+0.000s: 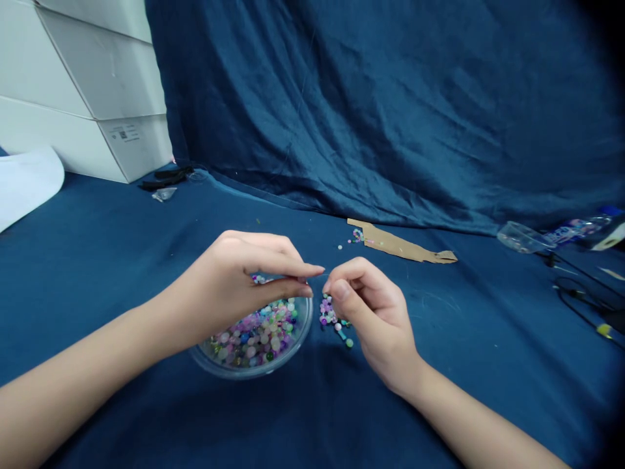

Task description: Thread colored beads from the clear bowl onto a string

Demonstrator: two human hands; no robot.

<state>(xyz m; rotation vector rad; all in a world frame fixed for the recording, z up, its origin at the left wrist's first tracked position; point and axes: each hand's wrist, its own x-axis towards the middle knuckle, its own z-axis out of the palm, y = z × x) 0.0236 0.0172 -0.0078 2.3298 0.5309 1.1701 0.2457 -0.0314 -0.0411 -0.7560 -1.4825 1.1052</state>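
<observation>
The left hand (229,290) and right hand (375,322) are held almost tip to tip above a blue cloth (97,221), each with thumb and forefinger drawn into a near-closed pinch; whether any fine thread or bead is gripped cannot be made out. A small cluster of beads (258,279) is partly hidden beneath the left fingers. Below that hand, a clear bowl (306,326) of mixed pastel beads (258,335) is partly covered by the palm. A short line of beads (332,319) lies on the cloth, partly obscured by the right hand. Farther off, a torn cardboard strip (405,246) bears further beads (358,236). A clear plastic container (520,238), a bottle (576,229) cut off by the frame, and dark cables (571,293) are seen at right, with white cartons (88,91) at upper left.
</observation>
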